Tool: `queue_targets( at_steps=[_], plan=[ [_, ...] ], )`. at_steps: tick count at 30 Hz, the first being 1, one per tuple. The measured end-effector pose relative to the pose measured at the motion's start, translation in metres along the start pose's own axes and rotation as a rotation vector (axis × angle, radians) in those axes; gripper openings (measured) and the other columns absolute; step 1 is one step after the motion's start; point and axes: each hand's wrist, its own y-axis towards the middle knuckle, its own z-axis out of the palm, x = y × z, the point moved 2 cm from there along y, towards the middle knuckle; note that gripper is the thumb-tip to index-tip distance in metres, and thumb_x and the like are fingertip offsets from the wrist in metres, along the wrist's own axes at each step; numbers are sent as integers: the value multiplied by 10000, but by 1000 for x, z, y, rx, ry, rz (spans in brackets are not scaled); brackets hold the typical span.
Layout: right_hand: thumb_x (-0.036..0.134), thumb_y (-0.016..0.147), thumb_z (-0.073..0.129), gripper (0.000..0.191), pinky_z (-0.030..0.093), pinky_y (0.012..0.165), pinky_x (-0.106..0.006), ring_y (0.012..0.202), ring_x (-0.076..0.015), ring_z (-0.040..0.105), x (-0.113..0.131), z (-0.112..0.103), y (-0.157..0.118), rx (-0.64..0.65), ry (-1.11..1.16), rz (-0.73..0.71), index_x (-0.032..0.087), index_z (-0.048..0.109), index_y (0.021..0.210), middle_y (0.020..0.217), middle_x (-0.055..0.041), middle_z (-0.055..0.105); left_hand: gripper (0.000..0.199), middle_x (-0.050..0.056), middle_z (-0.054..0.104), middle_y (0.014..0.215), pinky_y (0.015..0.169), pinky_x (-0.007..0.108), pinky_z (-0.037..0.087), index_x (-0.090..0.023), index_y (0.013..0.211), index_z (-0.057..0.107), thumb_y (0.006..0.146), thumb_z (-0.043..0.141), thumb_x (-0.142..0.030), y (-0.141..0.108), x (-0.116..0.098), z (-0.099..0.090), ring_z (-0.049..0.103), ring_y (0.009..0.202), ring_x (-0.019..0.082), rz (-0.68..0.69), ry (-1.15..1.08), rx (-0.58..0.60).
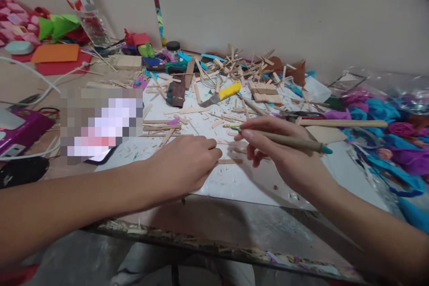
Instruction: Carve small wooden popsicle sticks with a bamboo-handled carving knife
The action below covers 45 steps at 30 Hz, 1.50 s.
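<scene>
In my right hand (268, 143) is a pen (298, 142) with a greenish barrel and a teal end cap, its brass-coloured tip pointing left. The tip hovers over the littered white sheet (254, 187). My left hand (191, 161) rests on the sheet with fingers curled closed, pinching one end of a flat wooden craft stick (232, 161). That stick lies on the sheet, sticking out to the right of the fingertips. Beyond the hands lies a yellow-handled utility knife (228, 92) among loose sticks and shavings.
A heap of wooden sticks (248, 67) lies against the wall. A phone (107, 129), partly blurred out, and a purple device (30, 134) are at left. Coloured felt and plastic wrap (395, 111) pile up at right. The table's front edge (201, 241) is rough.
</scene>
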Motion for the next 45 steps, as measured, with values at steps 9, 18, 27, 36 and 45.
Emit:
queue_targets(
  at_steps=[9, 18, 27, 36, 45],
  plan=[
    [382, 809, 855, 398, 305, 510, -287, 545, -96, 447, -25, 17, -3, -214, -56, -53, 219, 541, 625, 564, 37, 560, 230, 50, 699, 945, 715, 364, 448, -167, 1018, 731, 1074, 514, -215, 4, 7, -2, 672, 855, 218, -84, -133, 35],
    [375, 846, 831, 432, 331, 509, -296, 547, -110, 456, -25, 20, -5, -195, -162, -140, 225, 539, 565, 578, 10, 587, 269, 40, 690, 894, 717, 336, 439, -170, 948, 757, 1074, 529, -234, 5, 11, 0, 645, 810, 185, -53, -201, -36],
    [445, 798, 896, 311, 282, 462, -259, 532, -131, 569, -33, 23, 1, -133, 85, 8, 244, 694, 923, 668, -13, 720, 260, 42, 682, 878, 693, 345, 402, -168, 894, 746, 1046, 538, -205, 5, 12, 0, 641, 808, 199, -44, -180, -53],
    [364, 780, 882, 316, 372, 483, -264, 570, -122, 522, -29, 22, -3, -141, -123, -41, 226, 639, 635, 668, -13, 658, 266, 52, 693, 864, 674, 337, 378, -162, 823, 720, 1025, 546, -161, 7, 13, -1, 629, 783, 192, -58, -173, -18],
    [353, 783, 831, 292, 409, 493, -267, 595, -137, 548, -21, 24, -5, -119, -253, -114, 238, 629, 607, 686, -22, 666, 210, 64, 714, 906, 670, 352, 379, -160, 864, 744, 999, 582, -159, 9, 12, -1, 644, 815, 211, -71, -149, -8]
  ],
)
